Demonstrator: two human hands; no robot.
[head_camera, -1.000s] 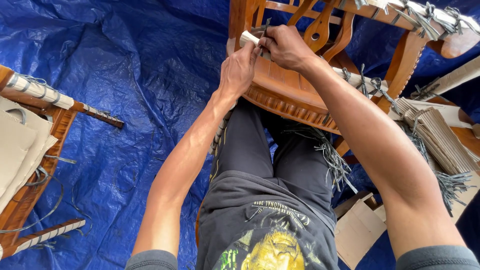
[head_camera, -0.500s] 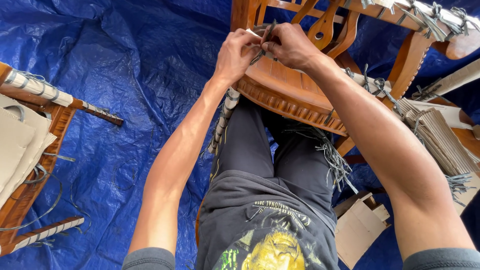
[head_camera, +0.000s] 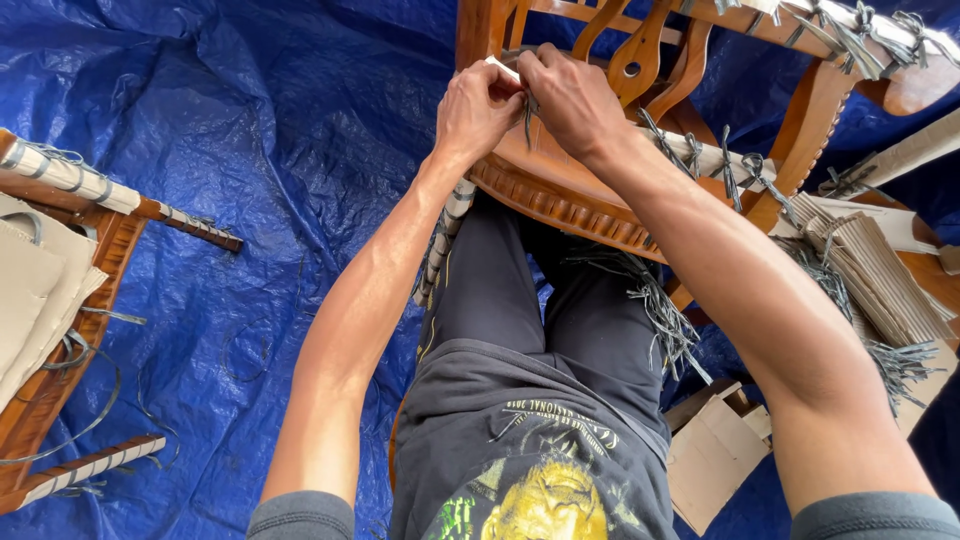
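From the head camera I saw both hands meeting at the near rail of a carved wooden chair (head_camera: 560, 195) that lay tipped across my lap. My left hand (head_camera: 478, 105) was clenched, its fingertips pinching a pale strip of wrapping (head_camera: 503, 68) against the wood. My right hand (head_camera: 572, 98) was closed just beside it, thumb and fingers gripping a dark grey strap (head_camera: 528, 118) whose short end hung down between the two hands. The hands touched each other at the fingertips. More grey straps (head_camera: 660, 310) dangled in a frayed bunch below the chair's front edge, over my black trousers (head_camera: 560, 330). A blue tarp (head_camera: 260, 170) covered the floor. To my left lay a second chair frame (head_camera: 60, 200), its rail bound in pale wrapping; to my right, a stack of folded cardboard (head_camera: 880, 270) rested near the chair's leg.
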